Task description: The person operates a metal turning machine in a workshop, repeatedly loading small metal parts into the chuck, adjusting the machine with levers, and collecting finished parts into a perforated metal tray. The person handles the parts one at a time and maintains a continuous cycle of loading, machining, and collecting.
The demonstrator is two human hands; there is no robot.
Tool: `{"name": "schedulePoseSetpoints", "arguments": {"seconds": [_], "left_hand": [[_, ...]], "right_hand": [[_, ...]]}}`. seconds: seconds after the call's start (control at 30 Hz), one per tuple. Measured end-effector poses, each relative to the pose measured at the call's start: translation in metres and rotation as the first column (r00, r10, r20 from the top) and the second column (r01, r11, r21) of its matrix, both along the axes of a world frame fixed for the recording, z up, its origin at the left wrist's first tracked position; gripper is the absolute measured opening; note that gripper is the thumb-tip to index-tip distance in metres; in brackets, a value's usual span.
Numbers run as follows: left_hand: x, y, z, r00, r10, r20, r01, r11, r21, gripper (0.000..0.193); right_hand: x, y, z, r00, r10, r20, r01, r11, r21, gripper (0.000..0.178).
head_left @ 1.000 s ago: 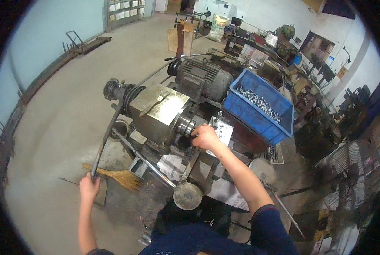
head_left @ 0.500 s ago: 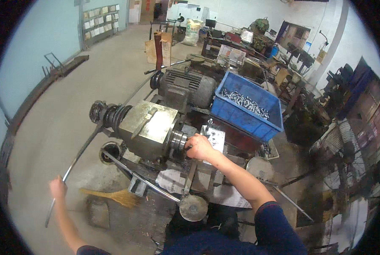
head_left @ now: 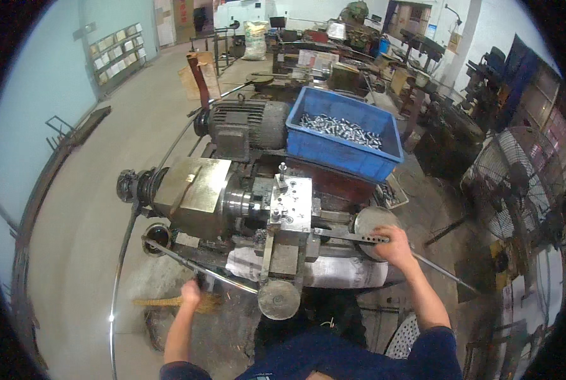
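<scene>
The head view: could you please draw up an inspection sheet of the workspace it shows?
Surface: white sheets lie along the front of the dark, lathe-like machine.
Job's things: perforated bar; drilled metal block beside the spindle.
Clutter: blue crate of small metal parts beside the motor; straw broom on the floor.
Hands: right hand holds the outer end of the perforated bar; left hand is in front of the broom, its grip unclear.
Cables: nothing seen.
Surroundings: large fan at the right; sack farther back; rack of papers on the left wall.
</scene>
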State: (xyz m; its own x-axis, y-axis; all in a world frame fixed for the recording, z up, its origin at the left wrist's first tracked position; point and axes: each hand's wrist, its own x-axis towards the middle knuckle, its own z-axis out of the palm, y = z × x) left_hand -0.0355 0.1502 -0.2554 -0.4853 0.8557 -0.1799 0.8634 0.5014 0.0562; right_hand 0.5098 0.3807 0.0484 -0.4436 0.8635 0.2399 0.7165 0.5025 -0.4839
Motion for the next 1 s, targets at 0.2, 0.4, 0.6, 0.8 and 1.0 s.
{"name": "schedulePoseSetpoints", "arguments": {"seconds": [0.2,0.4,0.6,0.8,1.0], "left_hand": [[-0.021,0.027,0.077,0.946,-0.246,-0.212,0.167,0.928,-0.332,0.020],[-0.022,0.018,0.102,0.971,0.167,0.170,-0.179,0.982,0.057,0.032],[-0.028,0.016,0.148,0.557,0.092,0.825,-0.668,0.641,0.379,0.046],[0.013,0.061,0.147,0.368,0.091,0.925,-0.775,0.580,0.252,0.056],[0.006,0.060,0.142,0.444,0.102,0.890,-0.771,0.550,0.321,0.055]], "right_hand": [[0.134,-0.019,-0.041,0.907,-0.409,0.102,0.410,0.912,0.004,0.035],[0.330,-0.046,-0.143,0.513,-0.640,0.571,0.650,0.725,0.229,0.043],[0.286,-0.087,-0.144,0.461,-0.607,0.647,0.757,0.650,0.070,0.027],[0.216,-0.201,-0.163,0.721,-0.655,0.228,0.671,0.575,-0.469,0.021],[0.154,-0.238,-0.192,0.653,-0.701,-0.286,0.357,0.619,-0.700,0.016]]}}
